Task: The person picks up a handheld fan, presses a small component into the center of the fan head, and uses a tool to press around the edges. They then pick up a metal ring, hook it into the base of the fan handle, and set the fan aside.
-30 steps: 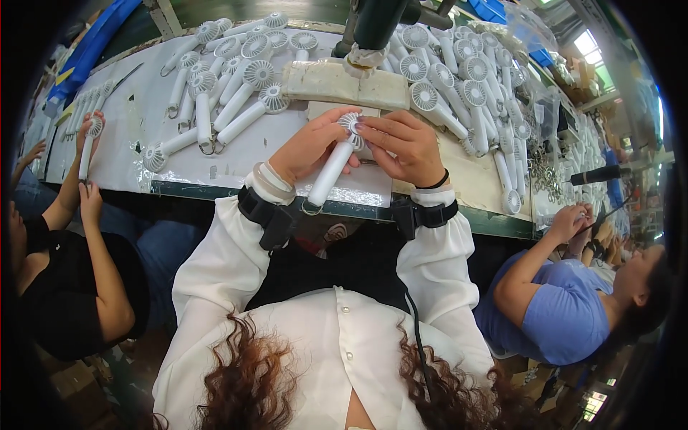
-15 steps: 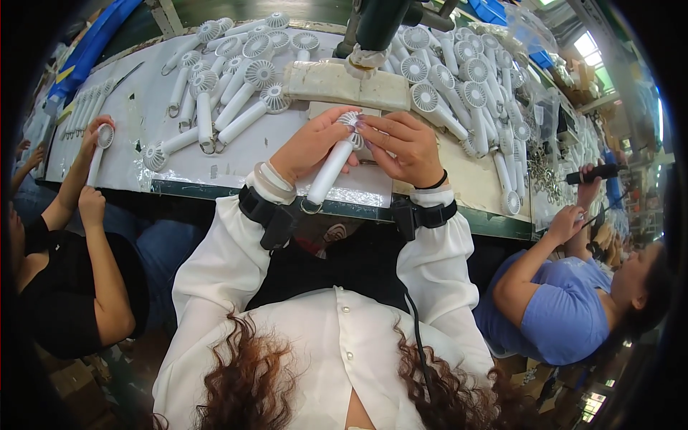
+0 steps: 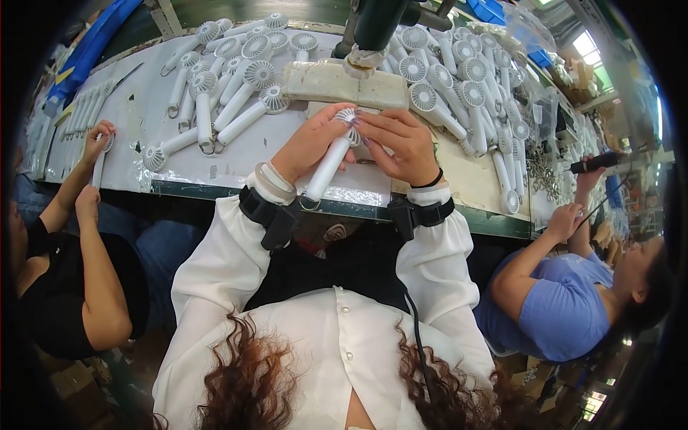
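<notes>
Left grip (image 3: 314,149) grasping white fan (image 3: 328,172); right grip (image 3: 401,149) pinching slotted grille (image 3: 346,116). Risk: uneven finger pressure could crack grille, slip fan.

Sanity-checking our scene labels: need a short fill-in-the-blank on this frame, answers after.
1. Of the left grip and right grip, ____ touch the handheld fan.
2. That fan is coloured ____.
3. A metal ring hangs from its ____.
4. The co-worker's black top is on the wearer's ____ side.
Missing: both; white; handle; left.
</notes>
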The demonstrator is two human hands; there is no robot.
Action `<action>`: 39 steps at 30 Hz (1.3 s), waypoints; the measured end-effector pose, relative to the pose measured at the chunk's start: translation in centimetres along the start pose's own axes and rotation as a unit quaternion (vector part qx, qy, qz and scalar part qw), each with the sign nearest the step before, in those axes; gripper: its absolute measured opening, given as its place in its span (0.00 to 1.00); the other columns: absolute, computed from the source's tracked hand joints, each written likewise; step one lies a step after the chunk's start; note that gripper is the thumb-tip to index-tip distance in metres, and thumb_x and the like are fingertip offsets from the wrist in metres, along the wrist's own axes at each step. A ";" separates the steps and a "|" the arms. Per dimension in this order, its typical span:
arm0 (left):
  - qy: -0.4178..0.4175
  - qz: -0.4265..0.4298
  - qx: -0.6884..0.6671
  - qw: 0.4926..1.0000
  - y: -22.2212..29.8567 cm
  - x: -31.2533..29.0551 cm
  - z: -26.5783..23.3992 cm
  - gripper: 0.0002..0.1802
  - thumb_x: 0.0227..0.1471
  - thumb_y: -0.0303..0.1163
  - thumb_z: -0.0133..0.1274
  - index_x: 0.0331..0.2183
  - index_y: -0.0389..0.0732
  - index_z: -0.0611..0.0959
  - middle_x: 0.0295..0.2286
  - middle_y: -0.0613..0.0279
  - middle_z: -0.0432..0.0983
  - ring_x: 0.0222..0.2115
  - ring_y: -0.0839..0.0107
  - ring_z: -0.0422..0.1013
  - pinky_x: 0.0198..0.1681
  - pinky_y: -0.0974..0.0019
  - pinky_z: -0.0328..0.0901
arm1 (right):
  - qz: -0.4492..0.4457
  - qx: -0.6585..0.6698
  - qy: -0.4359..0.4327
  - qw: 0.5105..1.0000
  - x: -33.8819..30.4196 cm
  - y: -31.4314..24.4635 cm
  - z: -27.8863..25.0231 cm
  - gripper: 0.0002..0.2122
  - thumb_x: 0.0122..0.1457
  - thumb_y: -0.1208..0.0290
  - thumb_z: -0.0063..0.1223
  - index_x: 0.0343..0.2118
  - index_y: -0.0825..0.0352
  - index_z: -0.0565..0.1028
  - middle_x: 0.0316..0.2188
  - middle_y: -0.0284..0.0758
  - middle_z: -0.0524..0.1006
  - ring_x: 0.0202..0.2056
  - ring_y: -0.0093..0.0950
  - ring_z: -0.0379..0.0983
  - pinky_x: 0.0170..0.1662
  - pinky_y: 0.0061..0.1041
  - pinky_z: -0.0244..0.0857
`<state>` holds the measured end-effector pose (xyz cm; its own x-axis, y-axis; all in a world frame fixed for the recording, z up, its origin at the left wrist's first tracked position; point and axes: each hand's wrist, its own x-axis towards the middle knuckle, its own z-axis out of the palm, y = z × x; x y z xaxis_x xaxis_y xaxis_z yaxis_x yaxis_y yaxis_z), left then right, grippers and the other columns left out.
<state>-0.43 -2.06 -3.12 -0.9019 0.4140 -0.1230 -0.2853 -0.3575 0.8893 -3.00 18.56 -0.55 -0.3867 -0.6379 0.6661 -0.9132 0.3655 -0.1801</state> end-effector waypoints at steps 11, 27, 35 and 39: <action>0.009 0.024 0.029 0.999 -0.1 -0.2 0.4 0.23 0.59 0.32 0.41 0.55 0.40 0.63 0.34 0.58 0.73 0.25 0.71 0.75 0.24 0.68 0.73 | 0.000 0.011 0.024 1.000 0.1 0.2 0.3 0.17 0.41 0.82 0.58 0.38 0.61 0.81 0.40 0.32 0.80 0.37 0.33 0.74 0.40 0.27 0.71; -0.001 0.065 0.032 0.997 -0.2 -0.2 0.4 0.22 0.59 0.29 0.43 0.55 0.40 0.63 0.35 0.60 0.73 0.25 0.74 0.75 0.24 0.71 0.72 | 0.029 0.071 0.050 0.996 -0.1 0.2 0.3 0.15 0.45 0.82 0.57 0.37 0.61 0.82 0.41 0.35 0.78 0.38 0.32 0.74 0.41 0.27 0.68; -0.012 0.071 0.071 0.995 -0.5 0.0 0.1 0.22 0.61 0.34 0.45 0.54 0.41 0.63 0.34 0.61 0.73 0.25 0.76 0.75 0.24 0.73 0.71 | 0.168 0.243 0.049 0.954 -0.9 0.7 0.4 0.12 0.54 0.82 0.51 0.41 0.65 0.80 0.41 0.34 0.78 0.37 0.22 0.72 0.32 0.16 0.62; 0.000 0.061 0.094 0.994 -0.4 0.0 0.0 0.22 0.62 0.36 0.45 0.54 0.40 0.63 0.34 0.62 0.73 0.25 0.76 0.75 0.24 0.74 0.70 | 0.161 0.223 0.064 0.959 -0.9 0.7 0.7 0.12 0.55 0.81 0.50 0.42 0.66 0.78 0.42 0.34 0.78 0.36 0.19 0.71 0.28 0.13 0.59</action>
<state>-0.31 -1.85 -3.50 -0.9261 0.3771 -0.0095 -0.1084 -0.2418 0.9643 -3.40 18.92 -1.73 -0.6649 -0.4412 0.6027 -0.7247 0.1854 -0.6637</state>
